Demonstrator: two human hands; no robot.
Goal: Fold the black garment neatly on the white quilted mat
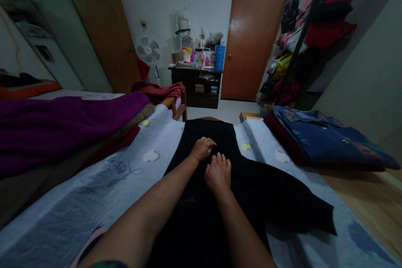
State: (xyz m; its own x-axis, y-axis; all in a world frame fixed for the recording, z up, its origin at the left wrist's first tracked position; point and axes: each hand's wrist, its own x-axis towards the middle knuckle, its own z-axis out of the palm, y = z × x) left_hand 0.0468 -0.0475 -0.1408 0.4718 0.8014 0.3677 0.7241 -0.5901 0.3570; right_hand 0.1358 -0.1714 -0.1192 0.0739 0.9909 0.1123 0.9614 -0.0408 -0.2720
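A black long-sleeved garment (276, 184) lies spread out over the bed, with one sleeve stretched toward the right. My left hand (203, 148) rests on its upper part, fingers loosely bent and nothing visible in them. Just below and to the right, my right hand (219, 171) lies palm down on the same dark cloth, its fingers stretched out. The two hands are close together but apart. Under the garment is a light blue patterned bedsheet (122, 176). Folds and fastenings in the black cloth are too dark to make out.
A folded blue denim garment (326, 134) tops a pile at the right. Purple cloth (69, 125) lies along the left. Beyond the bed stand a fan (148, 50), a dark cabinet (188, 96) and a brown door (248, 42). Bags (326, 29) hang at the right.
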